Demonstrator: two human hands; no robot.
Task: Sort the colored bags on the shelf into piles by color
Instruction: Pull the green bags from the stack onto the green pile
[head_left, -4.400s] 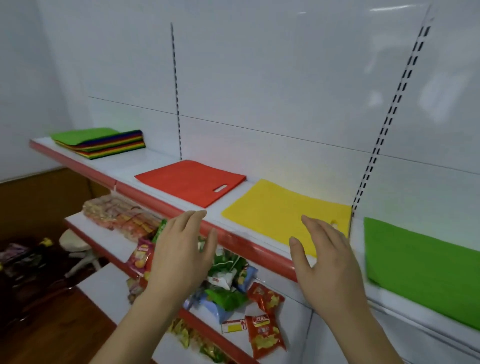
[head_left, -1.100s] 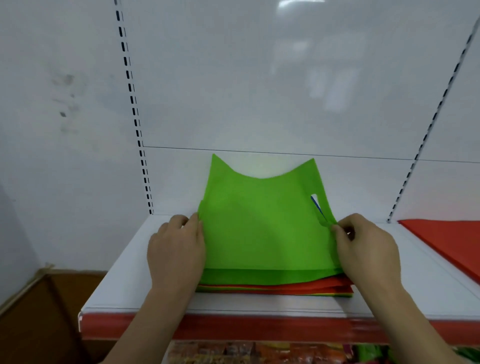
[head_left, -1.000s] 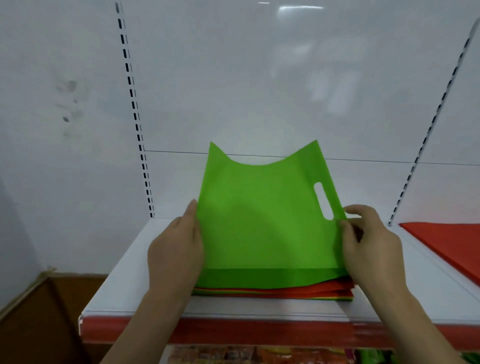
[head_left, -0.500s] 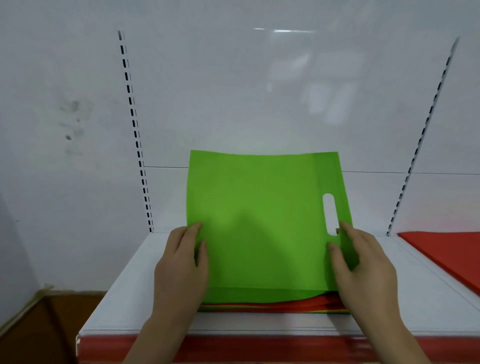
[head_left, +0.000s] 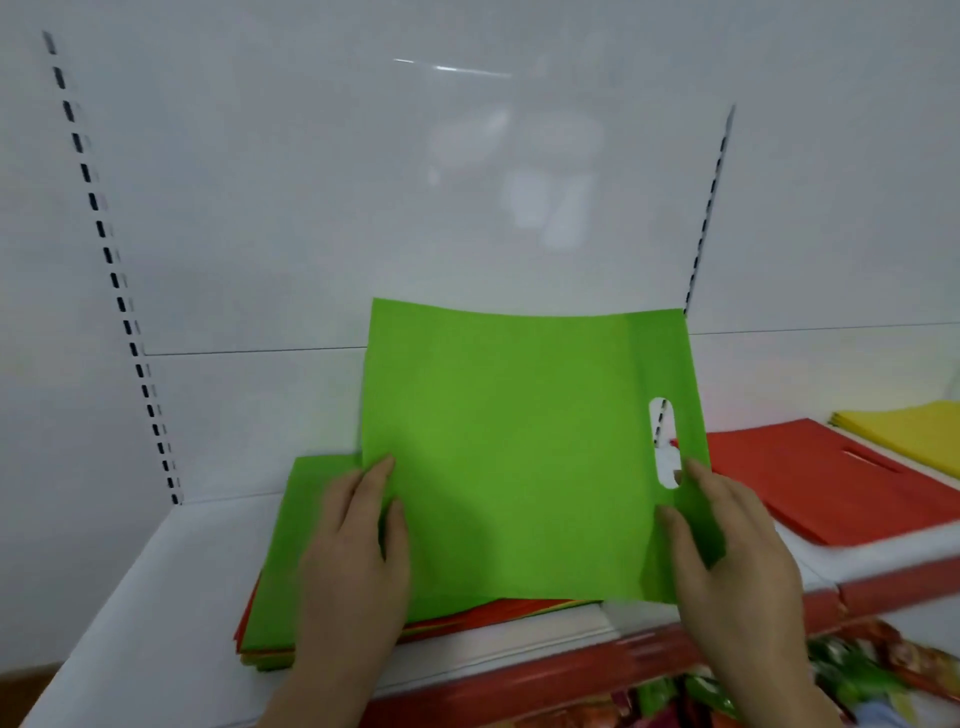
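— Two hands held the green bag upright above the mixed stack on the shelf: left hand pinching its left edge, right hand pinching the handle side.

— How would it handle?

— Light and floppy, I judged (its top edge sagged). Gripping both side edges seemed best; the cut-out handle might tear.

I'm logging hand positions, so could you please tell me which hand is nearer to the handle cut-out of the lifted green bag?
Right. The right hand grips the green bag just below its cut-out; the left hand grips the opposite edge.
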